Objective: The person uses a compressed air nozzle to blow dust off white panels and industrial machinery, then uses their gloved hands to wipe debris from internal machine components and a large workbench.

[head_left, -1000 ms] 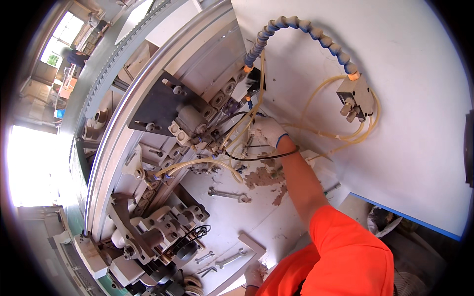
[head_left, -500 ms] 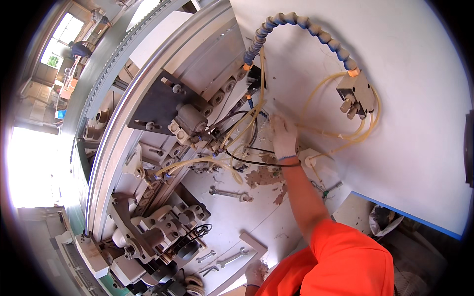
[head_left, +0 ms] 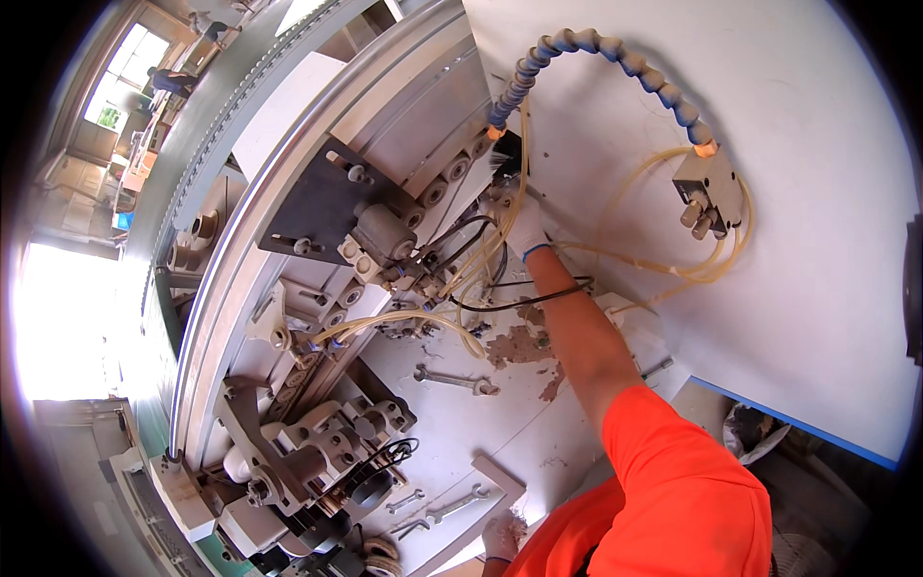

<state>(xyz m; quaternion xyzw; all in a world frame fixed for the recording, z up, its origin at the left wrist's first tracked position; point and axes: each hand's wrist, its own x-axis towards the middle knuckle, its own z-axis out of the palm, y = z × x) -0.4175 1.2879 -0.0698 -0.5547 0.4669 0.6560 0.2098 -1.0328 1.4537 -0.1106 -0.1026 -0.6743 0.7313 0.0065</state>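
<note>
My right hand (head_left: 522,226), in a pale glove with a blue cuff, reaches in beside the machine, just below a black brush (head_left: 507,154). Its fingers look curled at the lower end of the brush, partly behind yellowish tubes (head_left: 520,183); what they hold is hidden. A thin black cable (head_left: 524,304) crosses near my forearm. Low in the picture, my left hand (head_left: 504,535), gloved and dusty, is beside the grey angled edge (head_left: 502,476) of the machine bed; its fingers cannot be made out.
A blue segmented hose (head_left: 582,40) arches to a metal valve block (head_left: 709,192) on the white panel. Several wrenches, including a large wrench (head_left: 452,379), lie on the bed near brown debris (head_left: 519,346). A motor assembly (head_left: 322,452) stands left, below the long rail (head_left: 240,250).
My right hand has moved up and left, from beside the white panel to the lower end of the brush. The view has shifted slightly; my left hand stays low.
</note>
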